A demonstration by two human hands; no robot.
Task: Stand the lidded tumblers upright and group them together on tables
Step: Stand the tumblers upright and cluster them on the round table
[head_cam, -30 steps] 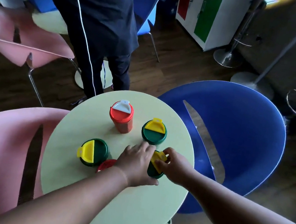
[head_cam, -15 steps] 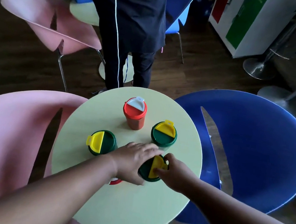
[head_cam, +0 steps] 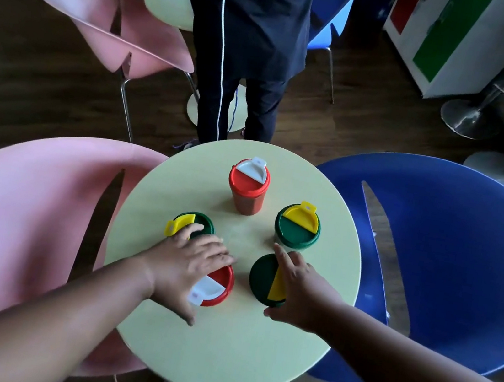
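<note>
Five lidded tumblers stand upright on the round pale table [head_cam: 219, 347]. A red one with a white flap [head_cam: 247, 186] is at the back and a green one with a yellow flap [head_cam: 297, 231] at the right. Another green one [head_cam: 202, 224] stands at the left. My left hand [head_cam: 186, 266] lies flat with spread fingers over a second red tumbler [head_cam: 217, 284] and hides part of it. My right hand [head_cam: 300, 291] rests with straight fingers against the right side of the near green tumbler [head_cam: 263, 278].
A pink chair [head_cam: 24, 221] stands at the table's left and a blue chair [head_cam: 451, 255] at its right. A person in dark clothes [head_cam: 244, 41] stands just beyond the table. Behind are another pink chair [head_cam: 111, 26], a second table and stool bases.
My left hand has moved left off the near green tumbler and now covers the red one. My right hand has loosened its fingers beside the green tumbler.
</note>
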